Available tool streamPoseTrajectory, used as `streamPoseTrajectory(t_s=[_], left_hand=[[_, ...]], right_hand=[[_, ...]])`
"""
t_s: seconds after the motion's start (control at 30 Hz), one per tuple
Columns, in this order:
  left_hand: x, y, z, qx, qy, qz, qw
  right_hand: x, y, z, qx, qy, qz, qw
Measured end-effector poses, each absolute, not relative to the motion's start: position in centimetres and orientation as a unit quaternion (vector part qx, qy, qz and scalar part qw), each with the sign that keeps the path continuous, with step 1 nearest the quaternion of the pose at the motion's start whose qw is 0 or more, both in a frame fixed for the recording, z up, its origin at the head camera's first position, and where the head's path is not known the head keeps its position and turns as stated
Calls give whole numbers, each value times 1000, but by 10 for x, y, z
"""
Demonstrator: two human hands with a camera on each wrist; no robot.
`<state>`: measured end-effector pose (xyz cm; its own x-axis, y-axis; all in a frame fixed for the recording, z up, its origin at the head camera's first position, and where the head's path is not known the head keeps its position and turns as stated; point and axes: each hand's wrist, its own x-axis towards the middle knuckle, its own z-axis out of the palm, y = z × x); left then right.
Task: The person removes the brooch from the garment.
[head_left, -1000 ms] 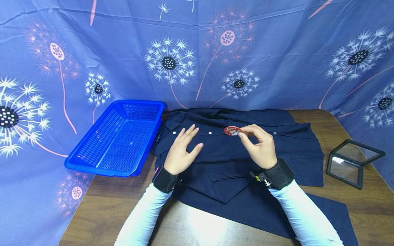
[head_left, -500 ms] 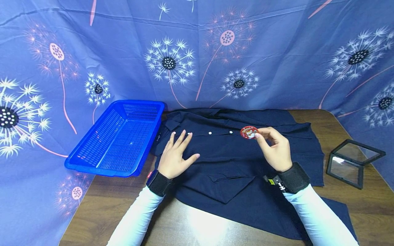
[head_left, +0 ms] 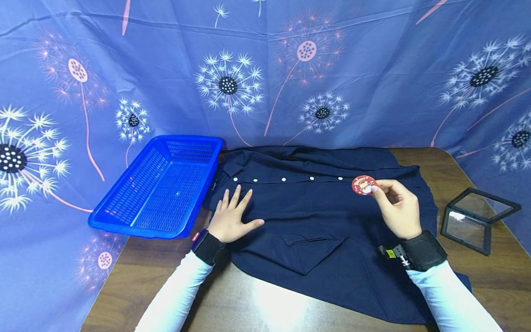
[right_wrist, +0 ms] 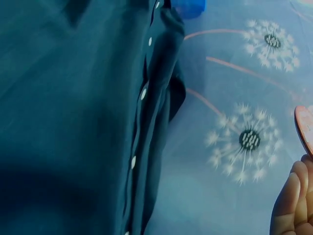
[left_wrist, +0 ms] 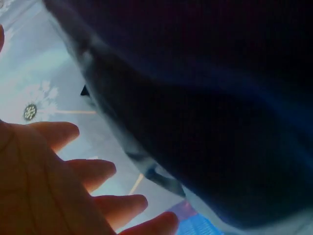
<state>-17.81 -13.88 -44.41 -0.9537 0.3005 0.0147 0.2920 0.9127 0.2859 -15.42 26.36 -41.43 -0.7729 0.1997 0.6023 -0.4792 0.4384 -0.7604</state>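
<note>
— Since a second ago, what has been moving?

— Both hands are drifting apart: my right hand (head_left: 397,208) is carrying the red badge (head_left: 363,185) rightward along the button row, and my left hand (head_left: 230,217) is sliding back toward me.

— How are they sitting now?

— Left fingers are lying spread and flat on the navy shirt (head_left: 315,216); right fingertips are pinching the badge just over the shirt's placket. Farther off, the blue basket (head_left: 124,216) is standing beside the collar.
</note>
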Motion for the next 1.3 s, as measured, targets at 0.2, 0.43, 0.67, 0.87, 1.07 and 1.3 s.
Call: streamPoseTrajectory(t_s=[0.2,0.43,0.67,0.87,1.07,1.3], left_hand=[[-183,-143,-449,146,977,135,78],[-184,-146,-449,153,971,127,130],[-180,-144,-447,177,969,71,158],[-180,-143,-447,190,967,34,167],[-179,-140,-446,193,966,26,171],[-178,-141,-447,194,965,15,173]], right_hand=[[-147,284,-421,68,-784,528,320],[-139,313,-426,19,-783,526,331],[-131,342,-428,-63,-776,528,340],[-121,365,-425,-131,-771,534,322],[-112,387,-425,-177,-757,541,321],[-105,414,-433,-228,-739,554,308]])
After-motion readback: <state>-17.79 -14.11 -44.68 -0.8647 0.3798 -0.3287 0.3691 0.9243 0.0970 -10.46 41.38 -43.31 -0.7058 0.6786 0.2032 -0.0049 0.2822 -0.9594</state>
